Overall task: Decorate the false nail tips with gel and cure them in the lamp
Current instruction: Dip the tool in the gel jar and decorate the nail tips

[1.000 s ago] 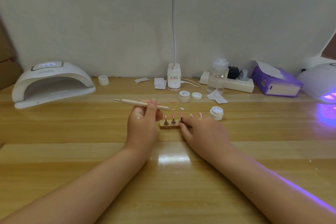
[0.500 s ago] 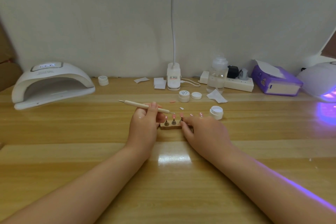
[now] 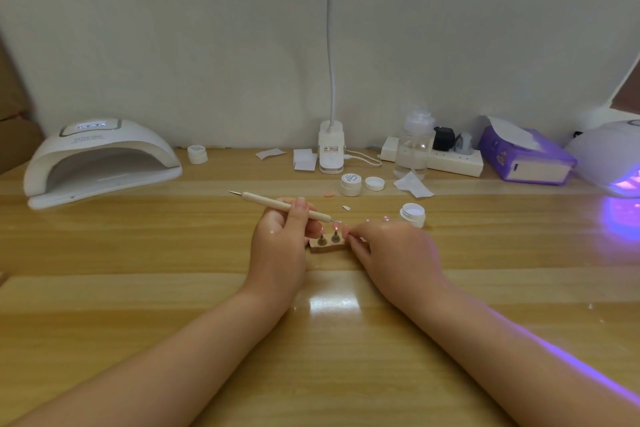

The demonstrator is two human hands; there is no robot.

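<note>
Left hand [image 3: 280, 239] up over the table [image 3: 138, 288], thumb and fingers pinching a wooden dotting tool [image 3: 284, 206] near its front end, metal point aimed right and hanging just above the pink nail tips [image 3: 335, 227]. Those tips stand on little pegs in a small wooden holder [image 3: 327, 246] at the centre of the table, between the two hands. Right hand [image 3: 391, 250] sits low, fingers curled in and pinching the holder's right end (the exact fingertip contact is hidden behind the knuckles).

An open gel jar [image 3: 412, 214] stands just beyond the right hand, its lid [image 3: 374, 183] farther back beside a closed jar [image 3: 350, 184] whose label is too small to read. The white curing lamp [image 3: 100, 159] at far left carries grey lettering, blurred beyond reading. A second lamp [image 3: 613, 156] glows violet at the right edge.
</note>
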